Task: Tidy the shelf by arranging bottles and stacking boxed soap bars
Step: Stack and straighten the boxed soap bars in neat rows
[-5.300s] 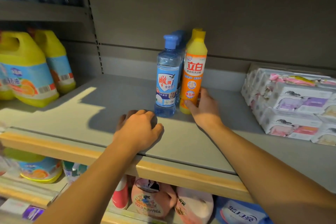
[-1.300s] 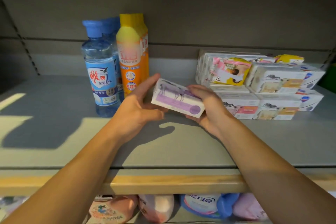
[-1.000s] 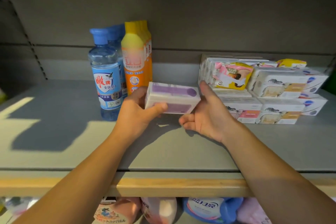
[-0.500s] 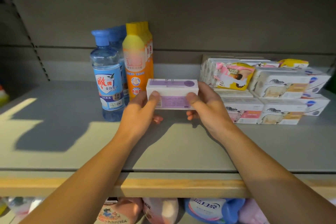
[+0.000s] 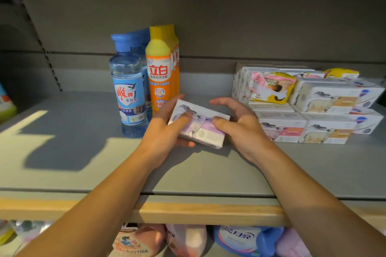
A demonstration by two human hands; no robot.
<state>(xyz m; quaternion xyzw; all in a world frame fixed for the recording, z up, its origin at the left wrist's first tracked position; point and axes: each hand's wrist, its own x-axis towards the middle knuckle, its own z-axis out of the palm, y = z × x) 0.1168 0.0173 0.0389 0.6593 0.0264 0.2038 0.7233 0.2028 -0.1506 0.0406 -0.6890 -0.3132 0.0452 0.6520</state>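
Left hand [image 5: 165, 131] and right hand [image 5: 240, 129] hold tilted soap box [image 5: 200, 126].

- Your shelf [image 5: 62, 152] is a smooth, matt grey board with a pale wood-look front edge.
- The blue bottle [image 5: 128, 89] you see is clear glossy plastic; the orange bottle [image 5: 159, 73] is opaque glossy plastic.
- The soap box [image 5: 200, 126] you hold looks like smooth printed card.
- The stacked boxes [image 5: 309, 110] look likewise.

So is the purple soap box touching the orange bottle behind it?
Cannot tell. In the head view the left hand covers the spot where the purple soap box nears the orange bottle.
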